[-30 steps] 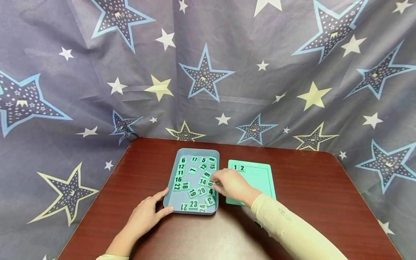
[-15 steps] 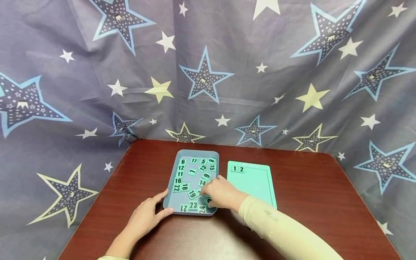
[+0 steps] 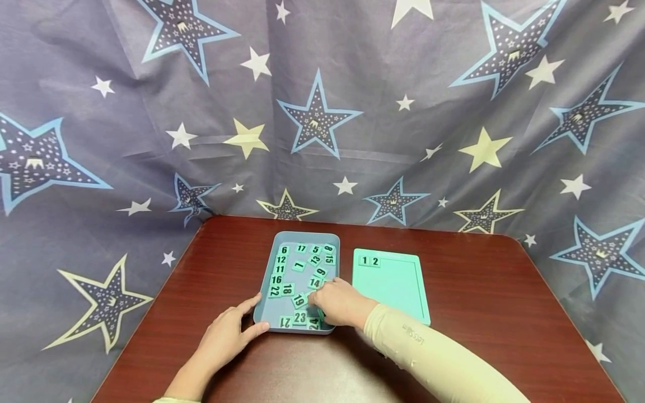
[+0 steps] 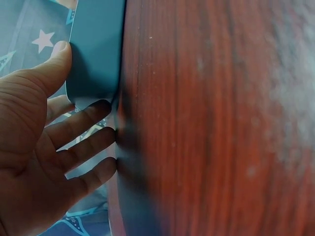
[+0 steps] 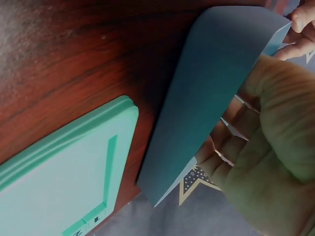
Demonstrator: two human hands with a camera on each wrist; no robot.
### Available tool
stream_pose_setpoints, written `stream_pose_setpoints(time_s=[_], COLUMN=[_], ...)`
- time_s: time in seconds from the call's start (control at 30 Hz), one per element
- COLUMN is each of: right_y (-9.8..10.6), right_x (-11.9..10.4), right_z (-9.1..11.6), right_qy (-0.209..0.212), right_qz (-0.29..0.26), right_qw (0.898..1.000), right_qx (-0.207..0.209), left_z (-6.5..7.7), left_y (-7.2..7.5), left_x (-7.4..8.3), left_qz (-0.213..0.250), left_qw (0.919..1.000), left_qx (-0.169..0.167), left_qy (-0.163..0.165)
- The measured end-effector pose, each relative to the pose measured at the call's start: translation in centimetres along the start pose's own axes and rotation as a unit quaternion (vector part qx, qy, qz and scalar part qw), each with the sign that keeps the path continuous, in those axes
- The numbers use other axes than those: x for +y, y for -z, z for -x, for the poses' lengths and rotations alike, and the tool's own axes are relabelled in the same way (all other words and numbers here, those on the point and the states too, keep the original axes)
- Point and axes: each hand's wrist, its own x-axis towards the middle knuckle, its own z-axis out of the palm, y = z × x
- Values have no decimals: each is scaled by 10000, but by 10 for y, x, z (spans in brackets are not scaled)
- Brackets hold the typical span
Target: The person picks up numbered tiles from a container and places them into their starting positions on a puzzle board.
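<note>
A grey-blue tray [image 3: 276, 313] holds many light-green number tiles, among them tile 19 [image 3: 299, 300], tile 14 [image 3: 314, 282] and tile 23 [image 3: 299, 318]. My left hand [image 3: 224, 334] rests at its near left corner; in the left wrist view the thumb lies on the rim and the fingers stretch past the corner. Over the tray's right rim reaches my right hand [image 3: 340, 302], fingers bent down among the tiles next to tile 19. The fingertips are hidden, so I cannot tell whether they hold a tile. The right wrist view shows the right palm [image 5: 275, 147] behind the tray wall.
A mint-green board [image 3: 393, 282] with a raised border lies right of the tray, bearing tile 1 [image 3: 364, 261] and tile 2 [image 3: 375, 261] in its upper left corner. The dark red wooden table [image 3: 484, 302] ends at a star-patterned curtain [image 3: 403, 140].
My right hand has moved down and left from the tray's right edge, deeper over the tiles, covering tiles 4, 20 and 3. The left hand has stayed at the corner.
</note>
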Motion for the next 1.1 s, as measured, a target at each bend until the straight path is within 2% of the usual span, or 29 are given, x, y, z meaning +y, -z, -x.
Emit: stream_pose_setpoints(time_s=[0.13, 0.3, 0.4, 0.5, 0.57, 0.7, 0.8, 0.93, 1.1], right_y=[0, 6, 8, 5, -1, -20, -34, -43, -41], right_x=[5, 23, 39, 59, 74, 105, 121, 129, 130], right_z=[2, 11, 20, 32, 40, 58, 69, 77, 79], right_qy=[-208, -400, -625, -1261, -1792, -2839, -3381, -3645, -3593], right_qz=[-775, -1827, -1978, -2018, -2008, -1967, -1947, -1869, -1759], right_qw=[9964, 9765, 9642, 9529, 9451, 9269, 9133, 9071, 9123], right_qx=[267, 1072, 1649, 1878, 1853, 1471, 1169, 969, 876], left_z=[0, 0, 0, -1, -1, 0, 0, 0, 0], left_y=[0, -1, -2, -2, -1, 0, 1, 1, 0], left_x=[0, -1, -2, -3, -4, -2, -1, 1, 1], left_qz=[15, 47, 64, 58, 39, 0, -2, 1, -25], left_qw=[10000, 10000, 10000, 10000, 10000, 10000, 10000, 10000, 10000], left_qx=[-8, 16, 32, 31, 35, 12, -44, -86, -30], left_qy=[-11, 5, 28, 21, 14, 48, 53, 49, 49])
